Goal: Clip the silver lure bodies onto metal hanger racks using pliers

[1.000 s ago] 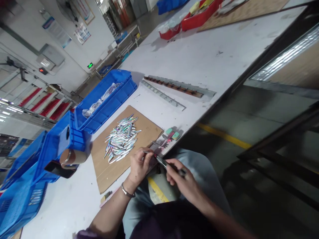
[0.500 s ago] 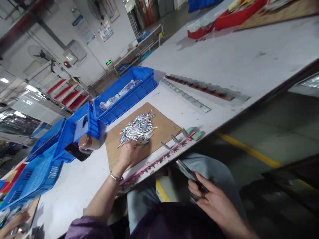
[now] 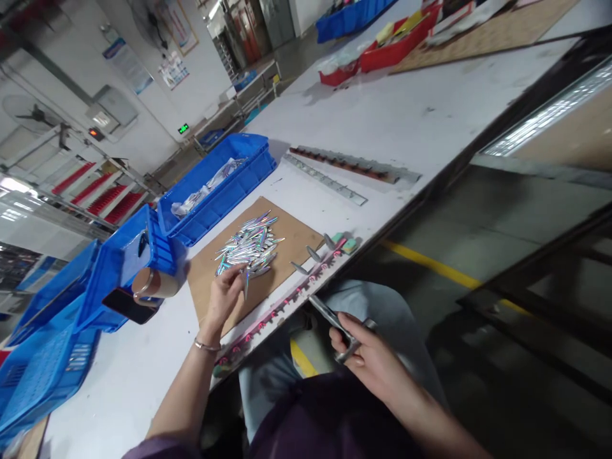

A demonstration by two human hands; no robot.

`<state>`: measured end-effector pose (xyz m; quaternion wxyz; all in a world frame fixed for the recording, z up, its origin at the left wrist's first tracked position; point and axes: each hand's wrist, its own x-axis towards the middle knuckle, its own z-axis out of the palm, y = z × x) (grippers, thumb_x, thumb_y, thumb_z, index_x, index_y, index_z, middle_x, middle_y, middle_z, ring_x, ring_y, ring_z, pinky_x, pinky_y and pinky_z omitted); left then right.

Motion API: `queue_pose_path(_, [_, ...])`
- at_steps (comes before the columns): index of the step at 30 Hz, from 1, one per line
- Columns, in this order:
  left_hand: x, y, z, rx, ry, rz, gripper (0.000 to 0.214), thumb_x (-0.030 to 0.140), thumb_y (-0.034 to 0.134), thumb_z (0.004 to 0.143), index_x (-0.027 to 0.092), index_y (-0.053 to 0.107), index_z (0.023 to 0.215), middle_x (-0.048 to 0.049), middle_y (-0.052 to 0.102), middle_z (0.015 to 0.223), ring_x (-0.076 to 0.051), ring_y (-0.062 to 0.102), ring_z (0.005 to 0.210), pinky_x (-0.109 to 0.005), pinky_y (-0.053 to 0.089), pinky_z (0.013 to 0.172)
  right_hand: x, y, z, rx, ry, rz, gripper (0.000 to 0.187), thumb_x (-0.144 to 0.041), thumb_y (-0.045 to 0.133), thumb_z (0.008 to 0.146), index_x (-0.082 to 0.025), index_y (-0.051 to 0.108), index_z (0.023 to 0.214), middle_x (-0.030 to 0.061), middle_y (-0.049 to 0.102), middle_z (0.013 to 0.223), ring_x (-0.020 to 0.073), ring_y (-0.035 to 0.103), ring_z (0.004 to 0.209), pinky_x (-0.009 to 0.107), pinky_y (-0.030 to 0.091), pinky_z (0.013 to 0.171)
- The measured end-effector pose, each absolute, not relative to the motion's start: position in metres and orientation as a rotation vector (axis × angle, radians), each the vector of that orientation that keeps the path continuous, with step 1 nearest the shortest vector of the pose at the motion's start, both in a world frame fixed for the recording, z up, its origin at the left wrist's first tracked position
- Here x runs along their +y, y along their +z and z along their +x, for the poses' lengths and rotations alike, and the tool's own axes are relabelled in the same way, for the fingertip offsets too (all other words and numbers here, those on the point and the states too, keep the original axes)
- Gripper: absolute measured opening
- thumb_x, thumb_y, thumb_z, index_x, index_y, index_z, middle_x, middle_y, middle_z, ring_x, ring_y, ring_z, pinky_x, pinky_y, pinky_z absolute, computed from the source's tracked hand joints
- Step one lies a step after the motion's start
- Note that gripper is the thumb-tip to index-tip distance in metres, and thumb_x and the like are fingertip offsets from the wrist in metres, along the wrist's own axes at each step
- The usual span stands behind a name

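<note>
My left hand is over the brown board, pinching one shiny silver lure that hangs from its fingertips. Just beyond it lies a heap of the same iridescent lures. My right hand is over my lap, below the table edge, closed round the handles of metal pliers whose jaws point up toward the table. Along the near table edge runs a pink-studded rack with three lures standing on it.
A blue crate with bagged parts stands behind the board. Further blue crates, a brown cup and a dark phone are at the left. Two long metal strips lie farther along the white table. Red trays sit at the far end.
My left hand has lifted off the heap with one lure pinched in it. My right hand with the pliers has risen a little toward the table edge.
</note>
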<state>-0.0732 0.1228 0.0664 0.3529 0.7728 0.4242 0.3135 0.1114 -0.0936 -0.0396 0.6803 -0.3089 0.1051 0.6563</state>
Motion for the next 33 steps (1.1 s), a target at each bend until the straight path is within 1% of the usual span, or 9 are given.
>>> queue_pose_path(3, [0.104, 0.061, -0.055, 0.915, 0.971, 1.525, 0.033, 0.043, 0.076, 0.080, 0.019, 0.078, 0.102, -0.0042, 0.073, 0.079, -0.017, 0.067, 0.074, -0.031, 0.054, 0.073, -0.086, -0.032, 0.112, 0.327, 1.529, -0.639, 0.027, -0.031, 0.085, 0.075, -0.020, 0.062, 0.082, -0.0030, 0.062, 0.062, 0.0077, 0.052, 0.047, 0.014, 0.022, 0.032])
queue_pose_path(6, [0.085, 0.048, -0.031, 0.824, 0.968, 1.374, 0.039, 0.040, 0.084, 0.074, 0.021, 0.077, 0.107, -0.0048, 0.075, 0.087, -0.018, 0.070, 0.083, -0.031, 0.056, 0.078, -0.081, -0.024, 0.113, 0.467, 1.629, -0.510, 0.022, -0.031, 0.079, 0.083, -0.017, 0.062, 0.085, -0.0030, 0.060, 0.062, 0.0060, 0.052, 0.046, 0.011, 0.022, 0.033])
queue_pose_path(11, [0.076, 0.022, -0.014, 0.956, 1.059, 1.589, 0.030, 0.043, 0.083, 0.079, 0.018, 0.071, 0.091, 0.0042, 0.060, 0.065, -0.009, 0.054, 0.058, -0.022, 0.046, 0.061, -0.075, -0.020, 0.113, 0.709, 1.782, -0.174, 0.013, -0.025, 0.063, 0.095, -0.012, 0.061, 0.098, -0.0052, 0.056, 0.060, 0.0043, 0.052, 0.044, 0.011, 0.024, 0.035])
queue_pose_path(15, [0.074, 0.016, -0.016, 0.991, 1.048, 1.671, 0.031, 0.048, 0.071, 0.090, 0.019, 0.062, 0.088, 0.0034, 0.060, 0.069, -0.010, 0.055, 0.060, -0.022, 0.046, 0.061, -0.071, -0.027, 0.105, 0.510, 1.760, -0.297, 0.016, -0.030, 0.065, 0.094, -0.016, 0.060, 0.092, -0.0038, 0.057, 0.063, 0.0053, 0.051, 0.047, 0.013, 0.027, 0.039])
queue_pose_path(19, [0.069, 0.020, -0.016, 0.949, 0.913, 1.772, 0.029, 0.047, 0.065, 0.095, 0.018, 0.063, 0.095, -0.0026, 0.068, 0.082, -0.015, 0.066, 0.076, -0.028, 0.053, 0.076, -0.073, -0.037, 0.101, -0.255, 1.312, -1.018, 0.023, -0.045, 0.064, 0.093, -0.022, 0.066, 0.095, 0.0020, 0.065, 0.071, 0.0155, 0.059, 0.060, 0.024, 0.044, 0.053])
queue_pose_path(22, [0.068, 0.023, -0.015, 0.905, 0.846, 1.921, 0.028, 0.044, 0.065, 0.096, 0.017, 0.067, 0.094, -0.0048, 0.069, 0.088, -0.016, 0.066, 0.082, -0.029, 0.053, 0.080, -0.078, -0.045, 0.107, -0.769, 0.874, -1.385, 0.024, -0.033, 0.062, 0.093, -0.024, 0.069, 0.114, 0.0059, 0.071, 0.083, 0.0222, 0.065, 0.076, 0.033, 0.048, 0.070])
queue_pose_path(26, [0.067, 0.025, -0.014, 0.874, 0.809, 2.069, 0.024, 0.040, 0.063, 0.098, 0.017, 0.070, 0.095, -0.0053, 0.070, 0.090, -0.016, 0.066, 0.083, -0.028, 0.052, 0.079, -0.082, -0.051, 0.115, -1.306, 0.344, -1.679, 0.031, -0.025, 0.045, 0.101, -0.021, 0.062, 0.127, 0.0086, 0.076, 0.096, 0.0253, 0.071, 0.082, 0.037, 0.049, 0.074])
queue_pose_path(29, [0.067, 0.027, -0.014, 0.840, 0.809, 2.148, 0.020, 0.035, 0.061, 0.100, 0.017, 0.068, 0.094, -0.0041, 0.070, 0.088, -0.015, 0.065, 0.081, -0.026, 0.052, 0.077, -0.081, -0.052, 0.114, -1.346, 0.298, -1.666, 0.031, -0.026, 0.041, 0.103, -0.019, 0.057, 0.129, 0.0086, 0.077, 0.106, 0.0246, 0.074, 0.089, 0.035, 0.053, 0.075])
queue_pose_path(33, [0.067, 0.030, -0.013, 0.762, 0.796, 2.301, 0.013, 0.028, 0.058, 0.101, 0.018, 0.067, 0.098, -0.0032, 0.069, 0.088, -0.014, 0.065, 0.080, -0.025, 0.051, 0.075, -0.081, -0.049, 0.112, -1.232, 0.465, -1.629, 0.030, -0.033, 0.044, 0.103, -0.022, 0.058, 0.127, 0.0073, 0.079, 0.103, 0.0241, 0.076, 0.085, 0.033, 0.055, 0.071])
